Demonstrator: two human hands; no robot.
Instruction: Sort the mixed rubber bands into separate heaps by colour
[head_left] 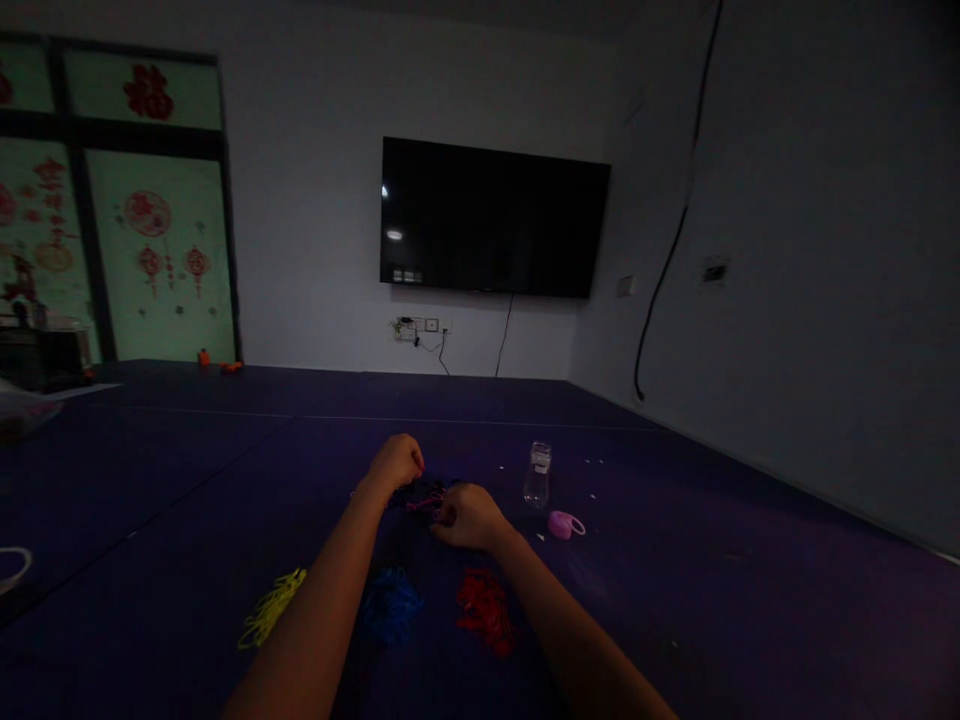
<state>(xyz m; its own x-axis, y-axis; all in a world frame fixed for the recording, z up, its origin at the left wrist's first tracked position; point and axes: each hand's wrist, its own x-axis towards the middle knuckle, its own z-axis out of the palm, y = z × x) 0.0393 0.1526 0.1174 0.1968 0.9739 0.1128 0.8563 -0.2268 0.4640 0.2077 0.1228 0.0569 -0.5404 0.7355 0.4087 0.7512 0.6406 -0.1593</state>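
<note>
My left hand (396, 463) is closed in a pinch above the far left side of a loose pile of dark and pink thin bands (425, 499). What its fingertips hold, if anything, is too small to make out. My right hand (470, 516) lies at the right edge of the same pile with its fingers curled together; their grip is partly hidden. Nearer to me are a yellow heap of thin looped bands (271, 608), partly behind my left forearm, a blue heap (391, 605) between my arms, and a red heap (484, 610) beside my right forearm.
Right of my hands stands a clear bottle (537, 478) without its cap; a pink cap with a ring (564, 524) lies near it. Small white scraps (540, 538) dot the dark purple surface (675, 580). A white curved rim (22, 568) shows at far left. A television (495, 220) hangs ahead.
</note>
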